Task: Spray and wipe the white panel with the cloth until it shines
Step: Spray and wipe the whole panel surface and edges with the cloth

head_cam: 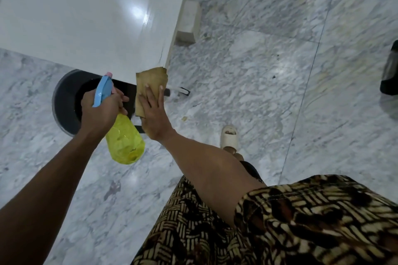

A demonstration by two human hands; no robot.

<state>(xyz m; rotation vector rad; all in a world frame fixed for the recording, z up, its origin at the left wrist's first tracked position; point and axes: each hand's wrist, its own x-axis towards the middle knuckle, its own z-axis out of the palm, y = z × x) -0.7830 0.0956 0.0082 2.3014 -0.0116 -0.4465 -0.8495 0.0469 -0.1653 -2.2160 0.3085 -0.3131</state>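
Note:
The glossy white panel (86,17) fills the upper left and reflects a bright spot of light. My left hand (101,112) grips a spray bottle (126,142) with a yellow body and a blue trigger head, its pink nozzle pointing up toward the panel's lower edge. My right hand (154,114) lies flat with straight fingers on a tan cloth (150,80), just below the panel's lower right corner. The cloth's upper edge reaches that corner.
A dark round base (64,101) with black legs sits on the grey marble floor (247,92) under the panel. A beige block (188,21) stands by the panel's right edge. A dark object (389,71) is at far right. My sandalled foot (229,137) is near centre.

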